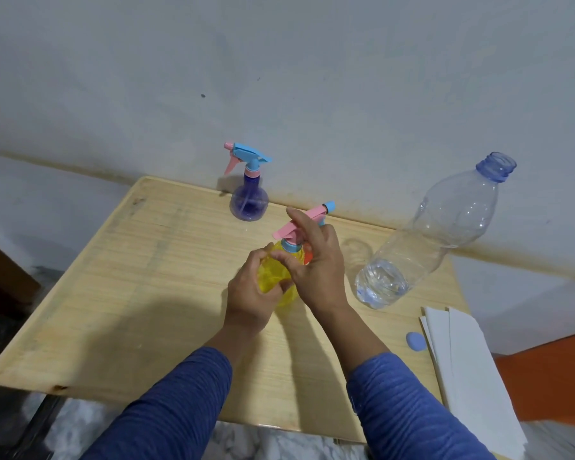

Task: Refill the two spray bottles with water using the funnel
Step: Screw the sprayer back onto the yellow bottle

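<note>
A yellow spray bottle with a pink and blue spray head stands at the middle of the wooden table. My left hand grips its round body from the left. My right hand holds the bottle's neck collar with thumb and fingers, index finger raised along the pink head. A purple spray bottle with its head on stands at the table's far edge. A large clear water bottle, uncapped and with a little water at the bottom, stands to the right. A small orange piece shows behind my right hand; whether it is the funnel is unclear.
A blue bottle cap lies on the table near the right edge, beside a stack of white paper towels. A pale wall runs just behind the table. Dark floor and furniture show to the left.
</note>
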### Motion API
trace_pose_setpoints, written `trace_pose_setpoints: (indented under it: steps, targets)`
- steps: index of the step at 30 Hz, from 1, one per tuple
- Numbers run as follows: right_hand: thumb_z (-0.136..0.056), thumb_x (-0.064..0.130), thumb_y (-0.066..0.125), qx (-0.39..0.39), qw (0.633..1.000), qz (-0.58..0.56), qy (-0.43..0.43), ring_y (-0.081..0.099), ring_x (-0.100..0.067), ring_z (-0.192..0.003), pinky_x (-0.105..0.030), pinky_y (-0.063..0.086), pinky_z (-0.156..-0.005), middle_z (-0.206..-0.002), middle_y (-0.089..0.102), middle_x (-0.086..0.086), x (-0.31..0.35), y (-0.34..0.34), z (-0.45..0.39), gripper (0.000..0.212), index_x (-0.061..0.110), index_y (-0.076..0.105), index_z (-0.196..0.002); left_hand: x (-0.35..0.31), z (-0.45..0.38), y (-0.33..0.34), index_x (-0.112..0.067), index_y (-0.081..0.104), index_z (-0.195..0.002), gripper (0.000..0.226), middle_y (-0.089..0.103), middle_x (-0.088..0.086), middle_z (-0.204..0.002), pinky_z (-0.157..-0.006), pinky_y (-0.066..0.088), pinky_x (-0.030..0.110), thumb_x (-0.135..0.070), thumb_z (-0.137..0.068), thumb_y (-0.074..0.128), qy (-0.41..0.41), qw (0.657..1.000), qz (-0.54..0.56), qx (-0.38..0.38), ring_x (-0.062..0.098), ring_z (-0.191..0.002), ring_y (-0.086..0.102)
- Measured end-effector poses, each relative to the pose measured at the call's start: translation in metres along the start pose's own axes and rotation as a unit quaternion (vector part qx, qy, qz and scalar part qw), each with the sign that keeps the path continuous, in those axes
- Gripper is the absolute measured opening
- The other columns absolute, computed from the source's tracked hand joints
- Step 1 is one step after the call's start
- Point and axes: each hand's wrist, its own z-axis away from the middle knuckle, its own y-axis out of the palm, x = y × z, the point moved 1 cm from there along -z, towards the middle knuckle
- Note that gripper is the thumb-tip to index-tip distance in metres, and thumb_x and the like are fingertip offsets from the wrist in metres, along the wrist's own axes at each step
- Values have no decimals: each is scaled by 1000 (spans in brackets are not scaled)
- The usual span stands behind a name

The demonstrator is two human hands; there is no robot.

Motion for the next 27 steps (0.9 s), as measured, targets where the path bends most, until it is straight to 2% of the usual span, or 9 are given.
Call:
trace_pose_setpoints:
  steps: [3, 5, 8, 10, 12, 15, 20, 24, 27]
  targets:
    - [-85, 11, 63, 30, 999, 17, -29, 48, 0, -86, -13, 40, -81, -94, 54, 11, 1, -6, 3, 61, 40, 41, -135, 2, -1, 0, -28, 51, -121, 59, 61, -17, -110, -89, 50, 27, -20, -70, 81, -3, 1000, 7, 4, 7, -102, 61]
    - [-86, 8, 60, 17, 999, 30, -23, 50, -8, -82, -18, 42, -78, -90, 54, 22, 0, -7, 3, 60, 39, 43, -133, 2, 0, 0, -28, 52, -122, 60, 61, -20, -106, -86, 48, 20, -21, -69, 81, -4, 1000, 7, -5, 5, -99, 60]
    - [-81, 11, 69, -21, 999, 34, -10, 47, 0, -83, -6, 34, -75, -92, 56, 4, -1, -2, -1, 51, 30, 56, -126, 0, 1, 1, -27, 53, -119, 57, 61, -22, -100, -82, 47, 17, -21, -69, 80, -1, 1000, 5, -7, 5, -94, 60]
    - [-79, 13, 71, -12, 1000, 25, 1, 45, 6, -84, -1, 32, -75, -91, 53, 0, -1, -1, -3, 54, 34, 53, -126, -1, 0, 0, -28, 52, -120, 58, 61, -19, -102, -81, 46, 19, -24, -70, 80, -3, 1000, -2, -4, 5, -93, 60]
    - [-81, 12, 70, 9, 1000, 17, -9, 45, 7, -86, -2, 33, -77, -89, 51, 12, -2, -5, -2, 62, 40, 44, -131, -2, 0, -1, -27, 51, -121, 59, 61, -18, -105, -82, 45, 19, -27, -70, 80, -3, 1000, -8, 2, 5, -94, 59]
    - [-85, 8, 62, 21, 999, 29, -14, 48, -6, -83, -15, 39, -79, -88, 49, 27, 1, -8, 1, 63, 39, 41, -134, -2, 0, 0, -27, 51, -122, 60, 60, -18, -107, -85, 47, 23, -25, -70, 80, 2, 1000, -1, -2, 6, -98, 60]
    - [-81, 9, 67, -45, 998, 41, 3, 52, -15, -87, -25, 43, -80, -97, 63, 4, 6, 2, 3, 54, 29, 53, -129, -1, 0, 0, -30, 52, -113, 53, 63, -19, -96, -82, 52, 30, -17, -69, 80, -3, 1000, 4, -3, 8, -92, 63]
    - [-78, 12, 73, -35, 996, -46, 61, 58, -1, -91, -2, 40, -77, -107, 64, 3, 6, -9, 3, 83, 45, 25, -138, -2, 1, -1, -30, 51, -121, 58, 59, -24, -104, -85, 47, 22, -29, -71, 80, 7, 1000, -2, 3, 3, -98, 59]
    - [-74, 18, 78, -35, 987, -93, 125, 62, -2, -95, -2, 41, -73, -103, 67, -1, 7, -8, 5, 102, 45, 9, -144, -2, 1, -1, -30, 51, -120, 57, 58, -27, -102, -86, 46, 22, -26, -71, 80, 2, 1000, -1, -1, 3, -98, 59]
